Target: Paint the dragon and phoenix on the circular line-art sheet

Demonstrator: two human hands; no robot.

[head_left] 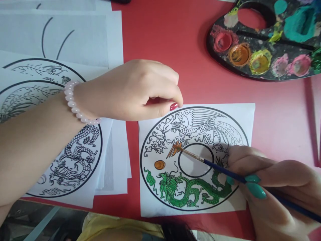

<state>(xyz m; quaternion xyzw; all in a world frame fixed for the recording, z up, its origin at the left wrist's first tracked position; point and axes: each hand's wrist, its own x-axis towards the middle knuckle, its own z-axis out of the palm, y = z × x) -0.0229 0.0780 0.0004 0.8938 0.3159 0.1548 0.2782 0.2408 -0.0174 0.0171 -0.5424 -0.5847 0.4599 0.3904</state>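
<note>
A sheet of paper (150, 207) with a round printed line drawing lies flat, its dragon (190, 190) painted green and its bird mostly uncoloured. My right hand (273, 187), with teal nails, grips a thin blue paintbrush (220, 169). The brush tip rests on an orange-painted patch (177, 149) below the bird's chest. Near the dragon's head is a small orange ball (159, 164). My left hand (140, 88), wearing a pale bead bracelet, rests with fingers curled in, its red-nailed thumb at the sheet's upper edge. I see nothing held in it.
A black palette (250, 35) with wells of several paint colours lies at the upper right on the red tabletop (160, 30). Overlapping printed sheets (110, 160) lie under and around my left forearm. Yellow cloth (112, 226) shows below the table's near edge.
</note>
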